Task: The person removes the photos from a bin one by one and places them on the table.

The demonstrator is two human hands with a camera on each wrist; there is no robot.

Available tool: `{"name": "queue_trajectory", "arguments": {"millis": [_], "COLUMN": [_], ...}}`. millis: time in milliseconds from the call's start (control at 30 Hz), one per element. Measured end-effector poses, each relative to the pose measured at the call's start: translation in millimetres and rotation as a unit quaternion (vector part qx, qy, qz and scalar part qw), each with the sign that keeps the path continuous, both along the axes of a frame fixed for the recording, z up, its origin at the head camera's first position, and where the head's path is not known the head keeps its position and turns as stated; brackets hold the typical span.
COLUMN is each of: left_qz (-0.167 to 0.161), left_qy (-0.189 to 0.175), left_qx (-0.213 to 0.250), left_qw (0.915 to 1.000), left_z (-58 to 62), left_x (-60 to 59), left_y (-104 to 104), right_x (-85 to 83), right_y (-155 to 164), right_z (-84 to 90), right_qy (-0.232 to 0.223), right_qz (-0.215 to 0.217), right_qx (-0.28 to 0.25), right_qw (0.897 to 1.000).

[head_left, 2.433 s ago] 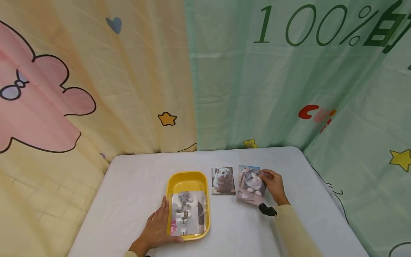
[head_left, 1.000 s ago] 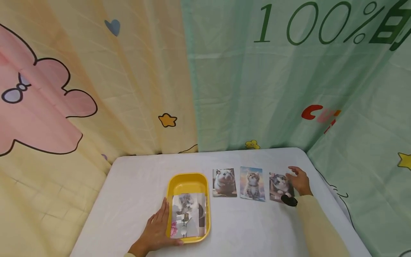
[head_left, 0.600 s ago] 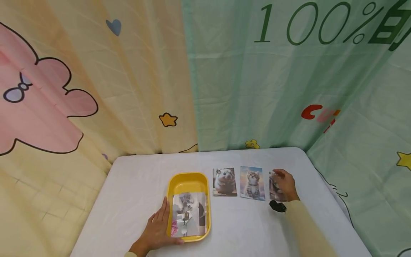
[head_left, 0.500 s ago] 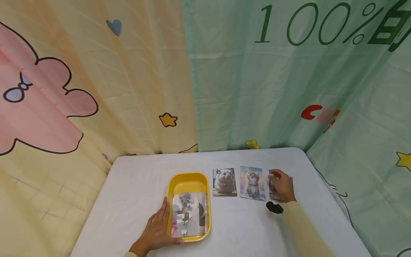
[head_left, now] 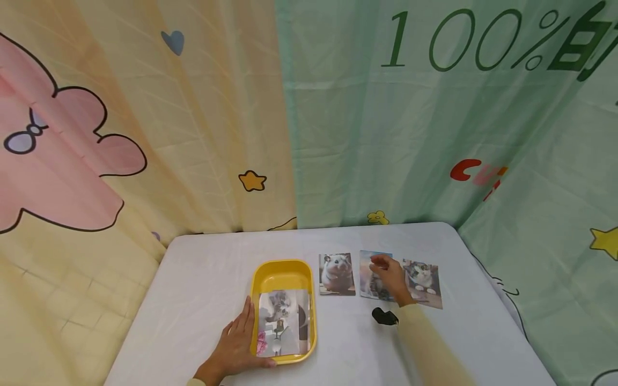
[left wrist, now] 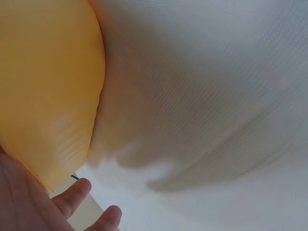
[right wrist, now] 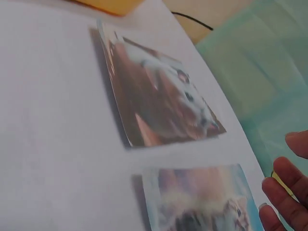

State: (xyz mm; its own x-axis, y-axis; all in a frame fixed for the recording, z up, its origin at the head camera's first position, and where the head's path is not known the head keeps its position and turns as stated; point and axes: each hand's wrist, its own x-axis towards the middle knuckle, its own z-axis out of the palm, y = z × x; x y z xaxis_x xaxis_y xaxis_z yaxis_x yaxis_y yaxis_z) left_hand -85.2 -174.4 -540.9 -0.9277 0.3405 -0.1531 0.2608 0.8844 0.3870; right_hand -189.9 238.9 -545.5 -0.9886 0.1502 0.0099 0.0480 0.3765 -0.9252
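My left hand (head_left: 236, 343) lies flat against the left wall of a yellow tray (head_left: 282, 264), its fingers (left wrist: 72, 195) straight beside the wall (left wrist: 48, 96). A stack of photos (head_left: 282, 321) lies inside the tray. Three photos lie in a row to its right: a hamster photo (head_left: 336, 273), a kitten photo (head_left: 370, 268) and a grey-white cat photo (head_left: 425, 279). My right hand (head_left: 386, 273) hovers over the kitten photo with relaxed fingers (right wrist: 284, 192) and holds nothing. The right wrist view shows the hamster photo (right wrist: 159, 96) and the kitten photo (right wrist: 202, 197) lying flat.
The white table (head_left: 207, 279) has rounded far corners, and printed curtains (head_left: 386, 134) hang close behind and to both sides. A black device (head_left: 384, 317) sits on my right wrist. Bare tabletop lies left of the tray and in front of the photos.
My right hand laid the grey-white cat photo at the right end of the row, let go, and moved left over the kitten photo. The left hand stayed on the tray.
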Motion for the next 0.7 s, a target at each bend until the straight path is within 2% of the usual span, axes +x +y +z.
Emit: {"name": "queue_trajectory", "arguments": {"millis": [133, 367, 700], "left_qz": [-0.003, 0.0, 0.01], "left_qy": [0.003, 0.0, -0.006], "left_qx": [0.0, 0.004, 0.005], "left_qw": [1.0, 1.0, 0.9999], "left_z": [-0.6, -1.1, -2.2], "left_x": [0.2, -0.3, 1.2], "left_y": [-1.0, -0.1, -0.4], "right_x": [1.7, 3.5, 8.6], "right_y": [-28.1, -69.4, -117.3], "right_z": [2.2, -1.0, 8.2], "right_qy": [0.009, -0.011, 0.045], "right_qz": [0.007, 0.022, 0.082], "right_qx": [-0.018, -0.059, -0.086], "right_qw": [1.0, 0.998, 0.992]}}
